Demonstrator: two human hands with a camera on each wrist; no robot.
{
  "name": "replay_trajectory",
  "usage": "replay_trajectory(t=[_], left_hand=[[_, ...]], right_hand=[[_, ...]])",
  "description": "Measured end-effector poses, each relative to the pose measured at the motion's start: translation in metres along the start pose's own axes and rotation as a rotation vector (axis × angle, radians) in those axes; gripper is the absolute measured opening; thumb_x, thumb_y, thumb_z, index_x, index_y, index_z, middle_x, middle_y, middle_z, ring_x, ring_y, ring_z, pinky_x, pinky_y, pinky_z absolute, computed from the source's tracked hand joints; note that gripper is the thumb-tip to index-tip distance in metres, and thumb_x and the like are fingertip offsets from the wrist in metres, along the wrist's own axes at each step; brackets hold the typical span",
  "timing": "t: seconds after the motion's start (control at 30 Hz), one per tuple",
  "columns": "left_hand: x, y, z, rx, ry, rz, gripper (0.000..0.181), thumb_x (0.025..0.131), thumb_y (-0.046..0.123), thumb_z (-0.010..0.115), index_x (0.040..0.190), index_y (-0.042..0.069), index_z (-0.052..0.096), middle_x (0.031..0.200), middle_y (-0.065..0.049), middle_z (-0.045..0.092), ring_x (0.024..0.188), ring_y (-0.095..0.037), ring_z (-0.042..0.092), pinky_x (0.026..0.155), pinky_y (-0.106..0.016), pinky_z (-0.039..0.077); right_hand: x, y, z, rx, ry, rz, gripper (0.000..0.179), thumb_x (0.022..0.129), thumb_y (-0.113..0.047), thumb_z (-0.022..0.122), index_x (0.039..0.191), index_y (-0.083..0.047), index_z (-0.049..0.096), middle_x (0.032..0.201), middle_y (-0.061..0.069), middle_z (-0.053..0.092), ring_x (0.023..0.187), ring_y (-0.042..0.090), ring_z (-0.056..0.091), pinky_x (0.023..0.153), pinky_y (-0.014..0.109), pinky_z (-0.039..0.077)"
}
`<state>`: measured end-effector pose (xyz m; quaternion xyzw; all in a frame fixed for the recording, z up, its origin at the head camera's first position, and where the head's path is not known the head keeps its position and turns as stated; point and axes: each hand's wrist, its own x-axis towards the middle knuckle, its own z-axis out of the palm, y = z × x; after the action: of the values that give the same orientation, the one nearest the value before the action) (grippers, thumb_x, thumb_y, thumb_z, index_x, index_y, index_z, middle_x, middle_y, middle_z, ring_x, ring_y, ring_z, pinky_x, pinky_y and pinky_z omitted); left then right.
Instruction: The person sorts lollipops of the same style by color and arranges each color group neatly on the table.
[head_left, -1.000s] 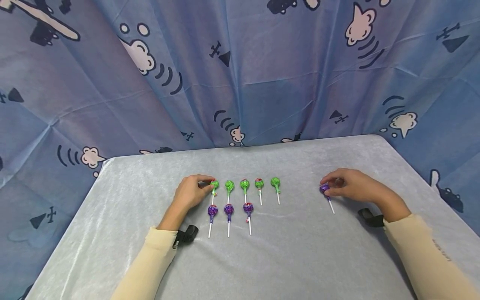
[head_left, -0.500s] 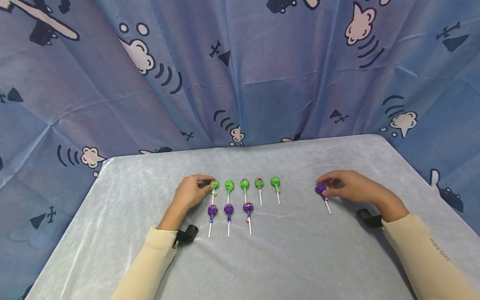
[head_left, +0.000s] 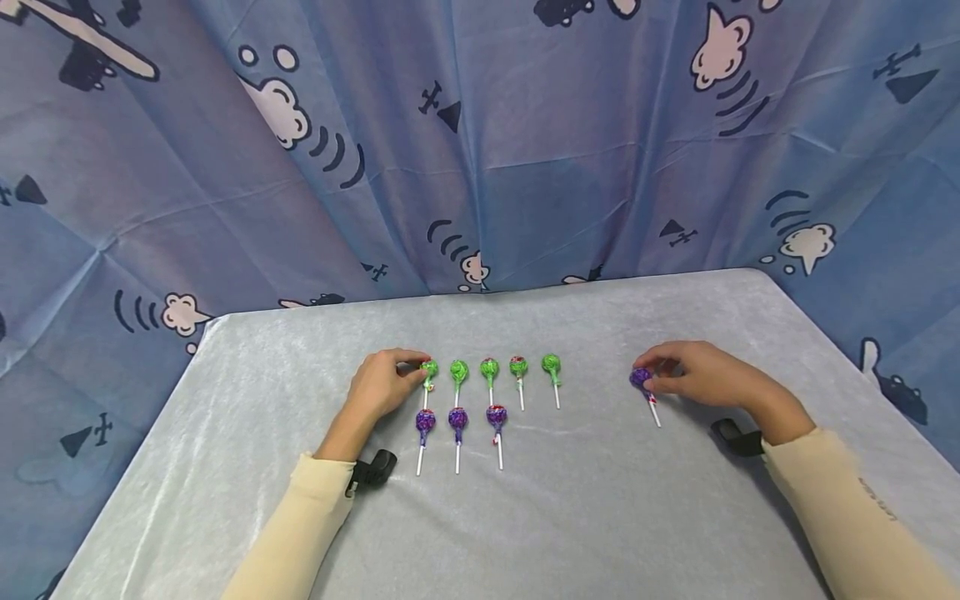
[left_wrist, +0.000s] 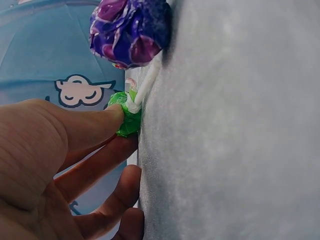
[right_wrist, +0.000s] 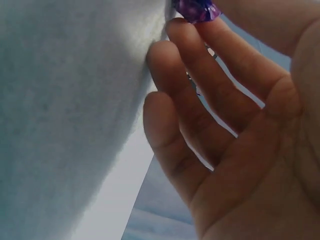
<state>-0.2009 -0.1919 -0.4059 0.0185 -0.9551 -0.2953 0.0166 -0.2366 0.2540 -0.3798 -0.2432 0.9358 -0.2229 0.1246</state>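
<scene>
My left hand [head_left: 382, 383] pinches the head of the leftmost green lollipop [left_wrist: 131, 121] between thumb and fingers, at the end of a row of green lollipops. Below that row lie three purple lollipops: a left one [head_left: 425, 422], a middle one [head_left: 458, 419] and a right one [head_left: 497, 415]. Off to the right, my right hand [head_left: 701, 375] holds another purple lollipop [head_left: 641, 377] by its head, its white stick pointing toward the front. In the right wrist view only a bit of that purple wrapper [right_wrist: 197, 9] shows at the top edge.
The other green lollipops, such as the rightmost one [head_left: 551, 364], lie with sticks toward the front. A grey cloth covers the table [head_left: 570, 517]. Behind it hangs a blue patterned curtain [head_left: 540, 200].
My right hand has shifted slightly left with its purple lollipop, whose stick has turned a little. The left hand and the rows of lollipops have stayed in place.
</scene>
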Motion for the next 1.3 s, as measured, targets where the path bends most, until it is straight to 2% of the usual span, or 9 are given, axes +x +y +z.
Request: replay_trajectory(t=[0.33, 0.63, 1.07, 1.3], left_hand=[[0.000, 0.000, 0.000, 0.002, 0.001, 0.005, 0.026, 0.089, 0.032, 0.074, 0.115, 0.027, 0.076, 0.122, -0.004, 0.072, 0.105, -0.025, 0.068, 0.086, -0.047, 0.052], [0.000, 0.000, -0.001, -0.001, 0.006, 0.006, 0.026, 0.089, 0.033, 0.074, 0.115, 0.027, 0.076, 0.119, -0.003, 0.073, 0.101, -0.023, 0.068, 0.083, -0.046, 0.052], [0.002, 0.001, -0.001, 0.006, 0.014, 0.008, 0.026, 0.089, 0.033, 0.074, 0.114, 0.028, 0.076, 0.120, -0.004, 0.073, 0.104, -0.025, 0.068, 0.085, -0.048, 0.052], [0.001, -0.001, -0.001, -0.002, 0.000, -0.004, 0.026, 0.089, 0.033, 0.075, 0.114, 0.028, 0.076, 0.121, -0.004, 0.073, 0.103, -0.024, 0.068, 0.085, -0.047, 0.052]], right_hand=[[-0.002, -0.001, -0.006, -0.022, 0.058, -0.005, 0.031, 0.089, -0.023, 0.075, 0.116, -0.009, 0.071, 0.103, 0.001, 0.071, 0.091, 0.015, 0.061, 0.073, 0.031, 0.049], [-0.003, -0.004, -0.010, -0.020, 0.071, -0.011, 0.032, 0.089, -0.027, 0.075, 0.116, -0.010, 0.071, 0.103, 0.000, 0.071, 0.090, 0.014, 0.060, 0.070, 0.027, 0.048], [-0.005, -0.011, -0.015, -0.027, 0.117, -0.036, 0.032, 0.088, -0.028, 0.076, 0.115, -0.011, 0.072, 0.102, -0.001, 0.071, 0.090, 0.012, 0.060, 0.068, 0.025, 0.047], [-0.004, -0.017, -0.011, 0.001, 0.104, -0.066, 0.030, 0.088, -0.028, 0.077, 0.112, -0.011, 0.072, 0.100, -0.003, 0.071, 0.088, 0.009, 0.060, 0.069, 0.024, 0.048]])
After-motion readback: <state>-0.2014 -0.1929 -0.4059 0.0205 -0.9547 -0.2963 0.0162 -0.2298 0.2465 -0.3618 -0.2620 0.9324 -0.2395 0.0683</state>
